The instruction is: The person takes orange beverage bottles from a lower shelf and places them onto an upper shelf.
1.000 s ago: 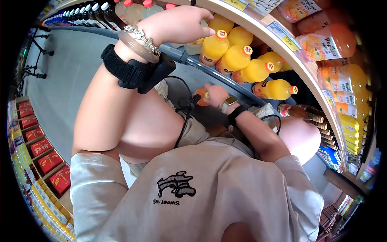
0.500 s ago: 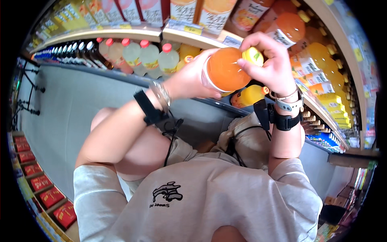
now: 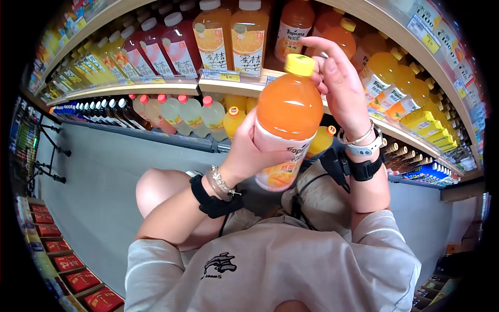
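Note:
An orange juice bottle (image 3: 289,112) with a yellow cap (image 3: 300,65) and a pale label stands nearly upright in front of me. My left hand (image 3: 249,156) is wrapped round its labelled lower half, thumb across the front. Beside the cap, my right hand (image 3: 343,86) is raised with its fingers loosely bent and apart. Its index finger reaches behind the cap; whether any fingertip touches the cap or bottle, I cannot tell. Behind it, a similar orange juice bottle (image 3: 293,26) stands on the shelf.
A curved-looking wooden shelf edge (image 3: 228,87) carries several juice bottles. Below it, a lower shelf holds red-capped bottles (image 3: 184,112) and dark bottles (image 3: 122,114). Yellow juice bottles (image 3: 384,70) line the right side. Red boxes (image 3: 83,280) sit at lower left, beside the grey floor (image 3: 99,171).
The bottle has swung from cap pointing right to nearly upright and has come lower. My right hand has come off the cap and its fingers have spread. The view has shifted, showing more upper shelf.

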